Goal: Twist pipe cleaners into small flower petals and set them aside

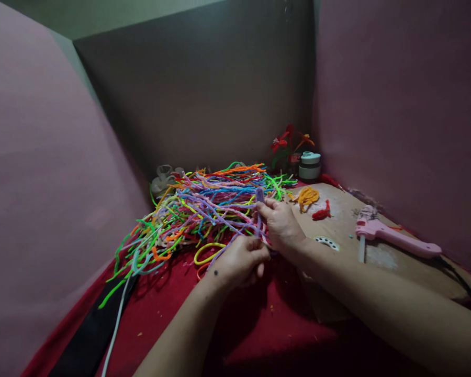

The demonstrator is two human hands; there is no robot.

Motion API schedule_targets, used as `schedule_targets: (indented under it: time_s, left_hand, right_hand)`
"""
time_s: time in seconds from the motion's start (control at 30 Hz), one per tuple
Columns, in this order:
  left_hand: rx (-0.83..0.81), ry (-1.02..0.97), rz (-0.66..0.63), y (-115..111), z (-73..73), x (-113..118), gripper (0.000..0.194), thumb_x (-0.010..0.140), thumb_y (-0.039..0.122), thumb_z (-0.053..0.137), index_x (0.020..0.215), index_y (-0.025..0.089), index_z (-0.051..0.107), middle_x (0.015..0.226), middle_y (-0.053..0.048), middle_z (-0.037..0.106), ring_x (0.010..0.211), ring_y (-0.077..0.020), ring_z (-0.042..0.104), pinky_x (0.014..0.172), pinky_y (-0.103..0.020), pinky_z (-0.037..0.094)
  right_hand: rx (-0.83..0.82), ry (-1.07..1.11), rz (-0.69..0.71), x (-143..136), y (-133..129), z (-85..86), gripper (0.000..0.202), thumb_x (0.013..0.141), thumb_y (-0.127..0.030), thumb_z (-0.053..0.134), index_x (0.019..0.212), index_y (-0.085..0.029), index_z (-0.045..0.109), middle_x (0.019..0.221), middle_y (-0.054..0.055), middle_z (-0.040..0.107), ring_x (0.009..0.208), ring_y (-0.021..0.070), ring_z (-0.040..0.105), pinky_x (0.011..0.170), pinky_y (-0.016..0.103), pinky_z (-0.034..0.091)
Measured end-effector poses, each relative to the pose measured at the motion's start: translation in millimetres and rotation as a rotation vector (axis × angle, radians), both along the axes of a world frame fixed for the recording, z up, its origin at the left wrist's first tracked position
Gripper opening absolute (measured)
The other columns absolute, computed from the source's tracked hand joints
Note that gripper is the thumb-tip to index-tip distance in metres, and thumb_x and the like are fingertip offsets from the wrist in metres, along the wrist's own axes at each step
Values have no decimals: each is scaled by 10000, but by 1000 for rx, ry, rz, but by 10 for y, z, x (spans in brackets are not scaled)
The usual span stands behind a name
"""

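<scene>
A folded purple pipe cleaner [259, 212] stands upright in my right hand [280, 222], its fingers pinched round it. Just below and to the left, my left hand [241, 262] has its fingers closed near the lower end of the purple piece; a purple strand passes by it. Behind both hands lies a large heap of multicoloured pipe cleaners [215, 201]. A yellow loop [208, 252] pokes out of the heap beside my left hand.
On a brown board [337, 220] at the right lie a pink glue gun [396, 238], an orange bundle [308, 198] and a red piece [322, 211]. A lidded jar [310, 166] and red flowers [280, 141] stand behind. Red cloth [165, 314] covers the table.
</scene>
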State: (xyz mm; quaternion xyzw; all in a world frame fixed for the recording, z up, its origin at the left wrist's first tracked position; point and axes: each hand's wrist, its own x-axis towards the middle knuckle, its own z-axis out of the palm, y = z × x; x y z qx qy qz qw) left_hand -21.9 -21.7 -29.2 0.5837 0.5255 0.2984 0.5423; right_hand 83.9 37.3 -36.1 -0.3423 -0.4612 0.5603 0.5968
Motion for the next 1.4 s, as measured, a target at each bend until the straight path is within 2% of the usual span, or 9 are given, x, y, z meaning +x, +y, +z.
schedule_targets:
  time_s: [0.07,0.17,0.27,0.47,0.57,0.67,0.8,1.0,1.4]
  left_hand:
    - [176,105,159,46,21,-72,185,708,268,578,585,154,500,409,51,465,316,-53,379,343,-167,266]
    - [454,-66,416,93,90,-152,172,714,286,606,829,170,552,528,63,513,436,-62,450,439,-165,342]
    - [567,-78,412,68,126,-171,265,727,337,614,944,189,580,706,12,602,569,-97,525,513,-197,401]
    - [966,332,337,-7,78,-175,148,788,283,546,733,190,648,706,-24,606,686,-132,541,690,-241,409]
    - [777,240,416,20,132,-223,189,777,317,556,659,176,602,579,7,543,557,-106,484,570,-216,385]
    - [499,-64,469,57,209,-295,237,744,397,589,703,163,587,574,32,528,491,-80,461,489,-193,366]
    - [310,-254,369,92,216,-374,296,674,380,675,853,148,638,700,7,602,567,-81,537,544,-190,414]
    - [310,-250,367,84,187,-385,224,636,318,708,707,114,644,617,-4,615,533,-81,533,548,-199,418]
    - [259,-384,272,73,250,-514,213,634,266,716,797,141,661,655,-16,629,525,-84,539,537,-215,432]
  right_hand:
    - [36,5,-22,17,-1,49,211,666,-365,582,659,-165,517,536,-42,466,486,93,408,496,244,330]
    - [85,-97,19,14,-43,81,221,673,-366,584,621,-161,518,552,-34,464,504,91,394,506,242,324]
    - [127,-217,46,-12,-108,62,231,679,-368,589,598,-161,527,572,-27,470,526,93,394,518,239,320]
    - [105,-249,37,-56,-160,26,252,679,-354,580,544,-172,470,534,-40,428,514,90,379,510,236,306]
    - [103,-221,89,-57,-164,45,261,673,-366,591,544,-168,480,516,-45,428,499,84,374,499,231,297]
    - [69,-184,215,-50,-185,75,243,681,-354,590,562,-155,518,502,-41,462,470,78,387,483,227,307]
    - [14,-193,341,-45,-219,95,196,664,-282,602,538,-138,556,470,-27,503,435,71,408,471,226,318]
    - [-31,-133,458,-42,-228,89,89,586,-180,616,521,-122,596,489,-5,554,457,82,465,528,246,372]
    - [17,-212,560,-28,-238,117,174,631,-241,584,495,-141,543,426,-17,492,402,77,408,454,232,291]
